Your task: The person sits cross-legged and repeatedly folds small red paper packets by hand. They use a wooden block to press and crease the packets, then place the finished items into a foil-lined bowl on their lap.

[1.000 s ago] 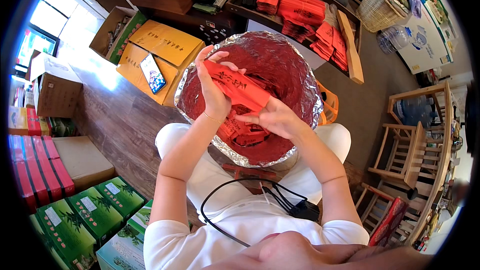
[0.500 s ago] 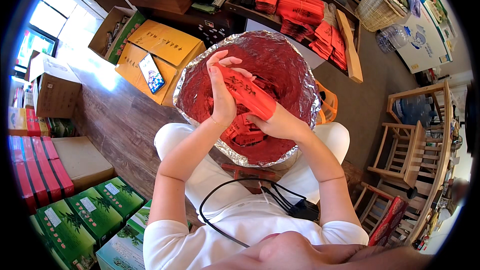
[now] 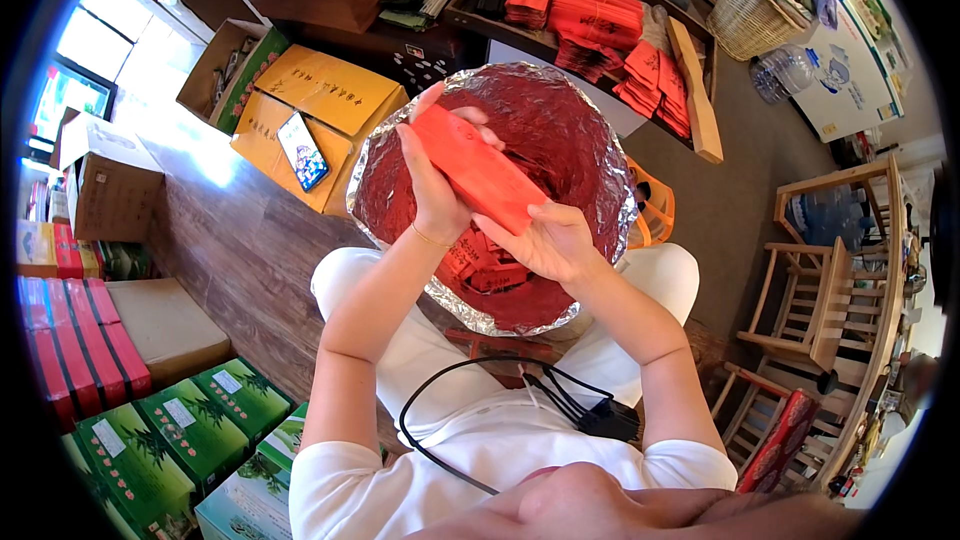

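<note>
A long, flat red packet point(image 3: 480, 172) lies slantwise between my hands, above a wide round tub point(image 3: 590, 130) with crinkled foil over its rim and a dark red inside. My left hand point(image 3: 436, 185) is closed round the packet's far left end, fingers curling behind it and thumb along its side. At the near right end, my right hand point(image 3: 550, 243) grips it with the thumb on top; the other fingers are partly hidden beneath. Loose red packets with dark print point(image 3: 490, 270) lie inside the tub, partly covered by my hands.
An open drawer-like tray point(image 3: 585, 25) beyond the tub holds stacks of red packets and a wooden bar point(image 3: 695, 90). On yellow boxes point(image 3: 325, 90) to the left rests a phone point(image 3: 302, 150). Green boxes point(image 3: 190, 420) stand at lower left, a wooden rack point(image 3: 800, 320) at right.
The packet has been turned over: its printed face showed before, a plainer face shows now. My right hand has rolled, its thumb now on top, and my left fingers have wrapped the far end.
</note>
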Motion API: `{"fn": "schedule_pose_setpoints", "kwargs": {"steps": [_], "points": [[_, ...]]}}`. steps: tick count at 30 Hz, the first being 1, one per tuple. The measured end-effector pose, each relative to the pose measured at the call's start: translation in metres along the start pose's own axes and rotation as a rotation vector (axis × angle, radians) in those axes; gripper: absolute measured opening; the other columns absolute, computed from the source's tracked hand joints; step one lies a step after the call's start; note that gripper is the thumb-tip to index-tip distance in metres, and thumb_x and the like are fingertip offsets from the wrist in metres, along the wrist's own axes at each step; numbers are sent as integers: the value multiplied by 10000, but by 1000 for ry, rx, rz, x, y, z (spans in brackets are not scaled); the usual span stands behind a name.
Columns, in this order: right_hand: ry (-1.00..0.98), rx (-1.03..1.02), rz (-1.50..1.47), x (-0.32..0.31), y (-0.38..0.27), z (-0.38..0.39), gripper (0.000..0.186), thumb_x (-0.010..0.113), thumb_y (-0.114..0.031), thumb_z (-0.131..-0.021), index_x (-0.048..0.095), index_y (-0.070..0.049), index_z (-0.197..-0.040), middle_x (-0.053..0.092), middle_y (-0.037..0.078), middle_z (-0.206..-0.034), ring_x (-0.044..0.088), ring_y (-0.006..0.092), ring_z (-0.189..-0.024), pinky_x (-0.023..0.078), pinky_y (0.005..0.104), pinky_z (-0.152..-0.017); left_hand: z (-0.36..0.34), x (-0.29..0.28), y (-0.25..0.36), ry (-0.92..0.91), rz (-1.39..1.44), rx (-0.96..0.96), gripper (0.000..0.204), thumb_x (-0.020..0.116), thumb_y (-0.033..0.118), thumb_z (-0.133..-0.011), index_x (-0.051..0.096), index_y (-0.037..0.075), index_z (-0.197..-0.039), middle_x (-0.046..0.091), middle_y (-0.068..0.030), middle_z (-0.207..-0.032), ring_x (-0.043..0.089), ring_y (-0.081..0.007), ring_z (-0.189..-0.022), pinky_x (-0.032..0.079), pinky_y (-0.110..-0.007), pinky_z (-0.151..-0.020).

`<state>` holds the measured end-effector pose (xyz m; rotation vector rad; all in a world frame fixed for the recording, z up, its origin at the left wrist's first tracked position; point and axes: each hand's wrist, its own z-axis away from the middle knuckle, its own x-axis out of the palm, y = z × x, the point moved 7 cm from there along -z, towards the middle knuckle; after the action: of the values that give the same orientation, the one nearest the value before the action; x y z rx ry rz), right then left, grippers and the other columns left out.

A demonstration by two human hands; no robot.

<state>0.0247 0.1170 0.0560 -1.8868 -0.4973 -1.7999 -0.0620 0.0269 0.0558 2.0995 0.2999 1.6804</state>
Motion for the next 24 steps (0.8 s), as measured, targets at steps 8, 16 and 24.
{"fn": "schedule_pose_setpoints", "kwargs": {"steps": [8,16,24], "points": [[-31,-204,1890,6,-13,-8,699,583,49,-772,348,-17,-1427,373,204,-1450,339,351,-1363,293,397,-1113,3,-26,0,448,-153,-30,480,328,549,-991,432,128,-1197,566,-101,-901,576,-236,-802,515,-422,-804],[27,-399,2141,13,-19,-10,724,555,144,-697,427,-55,-1381,486,212,-1340,477,378,-1240,421,394,-1013,14,-7,-8,336,-272,-2,467,326,550,-994,399,167,-1251,572,-105,-932,604,-238,-844,523,-421,-822],[219,17,1268,3,-20,3,715,612,43,-842,279,-61,-1466,389,132,-1462,373,276,-1368,351,455,-1106,2,-7,-1,165,-249,-44,648,282,625,-964,277,170,-1426,533,-182,-1239,563,-302,-1096,452,-476,-971]]}}
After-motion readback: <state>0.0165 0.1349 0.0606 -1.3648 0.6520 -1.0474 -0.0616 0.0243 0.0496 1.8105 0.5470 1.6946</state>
